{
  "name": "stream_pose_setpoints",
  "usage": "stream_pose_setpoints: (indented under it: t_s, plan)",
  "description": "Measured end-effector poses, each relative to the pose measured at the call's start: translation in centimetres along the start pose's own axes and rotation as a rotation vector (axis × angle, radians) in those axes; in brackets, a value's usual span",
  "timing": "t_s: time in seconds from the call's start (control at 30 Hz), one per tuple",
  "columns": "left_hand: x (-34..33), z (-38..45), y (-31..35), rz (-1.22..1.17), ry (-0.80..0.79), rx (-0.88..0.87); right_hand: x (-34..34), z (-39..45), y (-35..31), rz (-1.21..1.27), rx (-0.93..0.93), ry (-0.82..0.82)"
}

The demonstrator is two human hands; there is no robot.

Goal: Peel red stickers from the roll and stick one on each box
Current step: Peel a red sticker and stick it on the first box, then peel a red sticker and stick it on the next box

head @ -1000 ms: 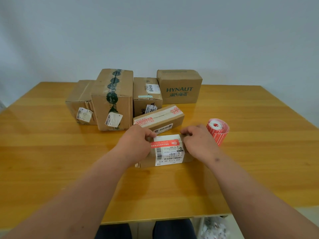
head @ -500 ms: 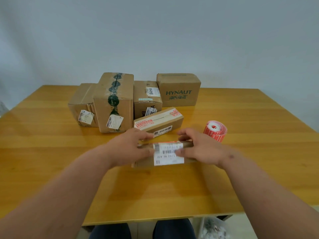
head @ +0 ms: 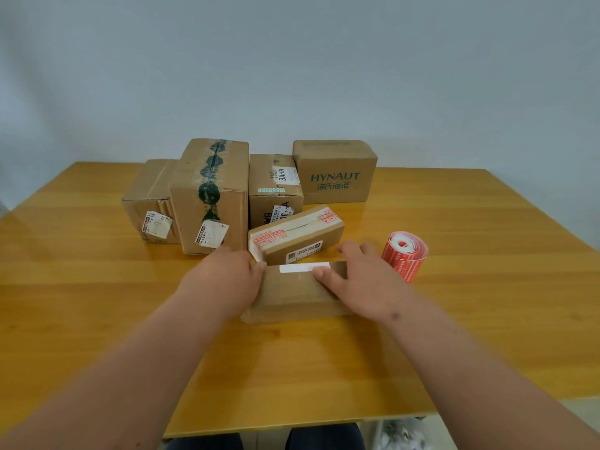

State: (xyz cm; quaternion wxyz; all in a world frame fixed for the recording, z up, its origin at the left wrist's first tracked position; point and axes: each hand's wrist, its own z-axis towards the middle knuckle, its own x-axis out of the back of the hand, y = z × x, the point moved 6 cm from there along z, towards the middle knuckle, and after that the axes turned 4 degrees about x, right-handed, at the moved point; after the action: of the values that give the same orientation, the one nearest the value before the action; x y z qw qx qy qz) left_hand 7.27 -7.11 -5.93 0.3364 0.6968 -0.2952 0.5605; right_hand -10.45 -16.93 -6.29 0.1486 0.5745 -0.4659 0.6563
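A small flat cardboard box [head: 292,295] lies on the table between my hands, its plain brown face up and only a white label strip showing along the far edge. My left hand [head: 224,280] grips the box's left end. My right hand [head: 360,280] grips its right end, fingers over the top. The roll of red stickers [head: 404,254] stands just right of my right hand. Behind lies a low box with red-printed tape [head: 297,237], then a tall box with green tape [head: 209,196], a small left box [head: 147,201], a BAHA-labelled box [head: 274,186] and a HYNAUT box [head: 336,172].
The wooden table [head: 470,319] stretches wide to the left and right of the boxes, with its front edge near my body. A grey wall stands behind. A crumpled plastic bag [head: 399,433] lies on the floor under the table's front right.
Both hands have rolled the small box away from me: the labelled face with the red sticker turned to the far side and a plain brown face now points up.
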Motion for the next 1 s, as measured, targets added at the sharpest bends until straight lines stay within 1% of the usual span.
stream_pose_setpoints:
  t_s: [0.07, 0.17, 0.23, 0.27, 0.3, 0.37, 0.47, 0.6, 0.7, 0.87, 1.0]
  plan:
    - [0.5, -0.3, 0.1, -0.01, 0.088, -0.004, 0.9, 0.0, -0.8, -0.063, 0.082, 0.138]
    - [1.7, -0.8, 1.1, -0.089, 0.241, -0.086, 3.5, -0.3, -1.3, -0.154, 0.223, 0.423]
    - [2.3, -0.9, 2.1, -0.178, 0.284, -0.146, 5.2, -0.6, -0.3, -0.182, 0.218, 0.554]
    - [2.5, -0.9, 2.7, -0.223, 0.287, -0.17, 5.9, -0.7, 0.6, -0.173, 0.187, 0.579]
    - [2.6, -0.9, 3.4, -0.265, 0.278, -0.188, 6.5, -0.7, 1.7, -0.155, 0.146, 0.581]
    - [2.6, -1.1, 4.9, -0.339, 0.244, -0.217, 7.4, -0.8, 3.9, -0.102, 0.082, 0.53]
    - [2.5, -1.3, 7.6, -0.379, 0.206, -0.284, 8.0, -1.3, 6.0, -0.041, 0.093, 0.491]
    - [1.7, -1.5, 11.6, -0.334, 0.131, -0.363, 7.6, -2.0, 8.2, -0.123, 0.066, 0.467]
    - [1.0, -1.7, 14.1, -0.29, 0.116, -0.414, 6.9, -2.2, 8.7, -0.187, 0.099, 0.457]
    - [0.0, -1.6, 16.7, -0.191, 0.08, -0.473, 6.3, -2.1, 8.2, -0.143, 0.173, 0.398]
    - [-0.1, -1.4, 17.6, -0.142, 0.058, -0.491, 6.5, -1.9, 7.8, -0.026, 0.19, 0.31]
